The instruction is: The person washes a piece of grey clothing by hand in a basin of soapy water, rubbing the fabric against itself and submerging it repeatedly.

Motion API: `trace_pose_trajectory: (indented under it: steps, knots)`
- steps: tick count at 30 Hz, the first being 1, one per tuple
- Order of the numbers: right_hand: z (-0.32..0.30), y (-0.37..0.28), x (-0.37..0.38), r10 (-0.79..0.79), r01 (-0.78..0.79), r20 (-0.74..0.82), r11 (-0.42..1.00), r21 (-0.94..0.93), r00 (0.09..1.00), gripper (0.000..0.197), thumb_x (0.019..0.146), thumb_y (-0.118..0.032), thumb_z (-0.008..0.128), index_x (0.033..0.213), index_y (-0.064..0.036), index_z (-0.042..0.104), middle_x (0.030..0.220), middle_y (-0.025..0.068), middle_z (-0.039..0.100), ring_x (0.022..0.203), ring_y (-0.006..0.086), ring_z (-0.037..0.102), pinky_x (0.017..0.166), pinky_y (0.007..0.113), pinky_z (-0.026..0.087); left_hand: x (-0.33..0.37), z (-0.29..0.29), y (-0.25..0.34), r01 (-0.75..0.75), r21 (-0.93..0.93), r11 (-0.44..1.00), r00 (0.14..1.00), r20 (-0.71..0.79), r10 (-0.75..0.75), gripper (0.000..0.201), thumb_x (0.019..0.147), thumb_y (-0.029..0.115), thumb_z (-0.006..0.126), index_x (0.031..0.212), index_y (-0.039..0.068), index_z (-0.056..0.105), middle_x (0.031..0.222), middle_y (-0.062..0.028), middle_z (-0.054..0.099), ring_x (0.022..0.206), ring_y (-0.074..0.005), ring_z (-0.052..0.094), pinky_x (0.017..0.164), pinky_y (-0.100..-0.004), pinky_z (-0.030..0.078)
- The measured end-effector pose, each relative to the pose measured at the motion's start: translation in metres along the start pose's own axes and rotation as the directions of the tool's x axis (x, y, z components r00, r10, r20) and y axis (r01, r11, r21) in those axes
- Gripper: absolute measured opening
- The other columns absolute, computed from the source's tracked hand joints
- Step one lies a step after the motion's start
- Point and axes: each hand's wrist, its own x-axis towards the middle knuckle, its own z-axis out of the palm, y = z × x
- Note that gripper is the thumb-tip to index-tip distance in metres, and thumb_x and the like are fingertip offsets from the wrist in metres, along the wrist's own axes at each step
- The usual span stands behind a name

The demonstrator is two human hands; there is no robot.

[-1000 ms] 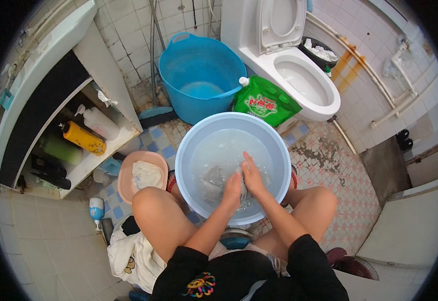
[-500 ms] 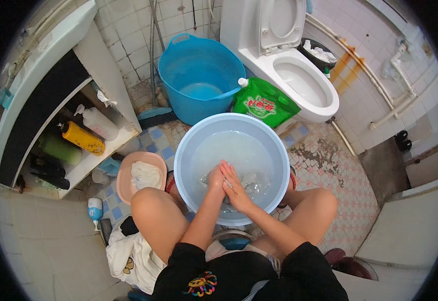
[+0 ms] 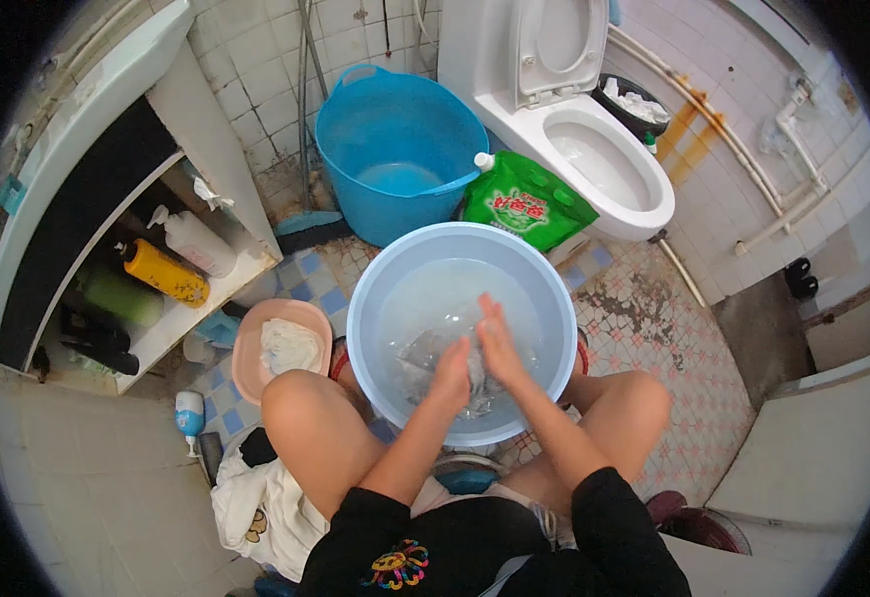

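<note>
While the left hand (image 3: 452,373) and right hand (image 3: 498,348) are spread apart, palms facing and fingers straight, a greyish cloth (image 3: 418,356) lies in the cloudy water (image 3: 445,289) of the basin (image 3: 360,333). It sits in the near half, to the left of the left hand and partly hidden by both (glare and ripples blur its outline, so its exact kind is hard to tell). Neither hand visibly grips it; whether one touches it, I cannot tell.

Thin and crumpled as it looks, it is probably soft and limp, light under water but heavier once lifted and soaked. It should be slippery, more so if the water is soapy, and not very fragile. A gathered fold near its middle, taken in both hands, seems the surest hold; a single corner would let the rest trail. Just beyond the far rim is the green pouch (image 3: 529,204), with the bucket (image 3: 395,199) to its left.
</note>
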Motion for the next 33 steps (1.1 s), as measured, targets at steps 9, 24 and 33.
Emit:
trace_pose_trajectory:
  steps: [9,24,33]
  knots:
    - [0.019,-0.029,-0.014,-0.025,0.025,0.016,0.999,-0.036,1.000,0.048,0.091,-0.030,0.032,0.133,-0.0058,0.028,0.139,0.0151,0.024,0.130,0.0367,0.014,0.104,0.044,0.013,-0.003,-0.002,0.016,0.014,-0.068,0.998,0.995,-0.098,-0.021,0.035,0.089,0.024,0.042,0.116,0.002,0.044,0.113,-0.0096,0.051,0.102,-0.0217,0.050,0.088,-0.0349,0.040]
    - [-0.076,-0.041,0.027,0.494,-0.300,-0.050,0.602,0.740,0.868,0.037,0.087,-0.032,0.049,0.100,0.0021,0.053,0.093,0.0077,0.058,0.086,0.0158,0.054,0.075,0.030,0.043,-0.022,-0.001,0.084,-0.188,0.768,0.613,0.972,0.236,0.003,0.025,0.079,0.020,0.062,0.092,-0.002,0.059,0.080,-0.0035,0.061,0.070,-0.0093,0.055,0.064,-0.0239,0.044]
    - [-0.071,-0.018,0.028,0.494,-0.456,-0.069,0.839,0.296,0.867,0.032,0.080,-0.015,0.059,0.105,0.0004,0.049,0.097,0.0083,0.057,0.085,0.0227,0.056,0.077,0.033,0.044,-0.011,0.015,0.066,-0.144,0.018,0.989,0.967,0.217,0.137,0.032,0.085,0.018,0.054,0.109,-0.001,0.049,0.102,-0.0090,0.056,0.092,-0.0166,0.054,0.077,-0.0311,0.046]
